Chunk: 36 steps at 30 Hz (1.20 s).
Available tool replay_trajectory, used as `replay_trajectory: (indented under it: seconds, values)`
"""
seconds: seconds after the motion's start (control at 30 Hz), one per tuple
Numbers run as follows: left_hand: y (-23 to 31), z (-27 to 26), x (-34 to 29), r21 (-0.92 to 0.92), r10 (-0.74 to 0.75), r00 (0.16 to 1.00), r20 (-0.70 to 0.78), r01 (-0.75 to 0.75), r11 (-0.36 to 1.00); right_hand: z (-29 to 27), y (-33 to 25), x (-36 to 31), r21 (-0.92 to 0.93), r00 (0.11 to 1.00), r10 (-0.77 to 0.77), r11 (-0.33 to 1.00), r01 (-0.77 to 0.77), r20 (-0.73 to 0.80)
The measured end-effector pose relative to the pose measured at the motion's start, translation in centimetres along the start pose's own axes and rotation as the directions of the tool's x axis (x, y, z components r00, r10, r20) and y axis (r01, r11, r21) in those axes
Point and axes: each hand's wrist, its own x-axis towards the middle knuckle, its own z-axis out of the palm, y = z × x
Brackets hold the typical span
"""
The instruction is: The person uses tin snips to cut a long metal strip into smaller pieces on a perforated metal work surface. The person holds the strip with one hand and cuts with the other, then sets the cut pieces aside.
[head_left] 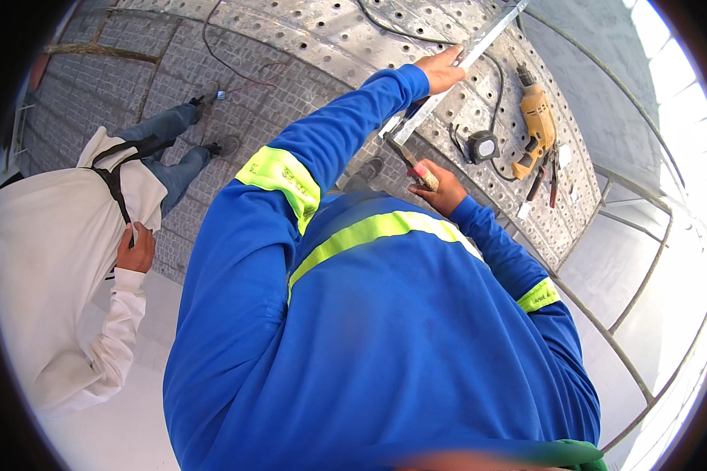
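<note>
Leaving view at top, metal strip (pixel 430 108) in left hand (pixel 443 71)

From here I count one drill (pixel 536 118), one tape measure (pixel 483 147), one long metal strip (pixel 490 36), one held tool (pixel 425 176) and one co-worker (pixel 63 212).

Grey gridded floor (pixel 130 86) spreads at left; metal railing (pixel 633 186) stands at right; bright light (pixel 679 78) glares beyond.
</note>
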Motion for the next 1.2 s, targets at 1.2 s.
replay_trajectory:
  seconds: [1.2]
  values:
    - [4.1,-3.8,-4.3,-0.298,-0.065,0.985,0.163,0.112,0.948,1.3,-4.5,-0.9,-0.014,0.970,-0.216,0.976,0.215,-0.109]
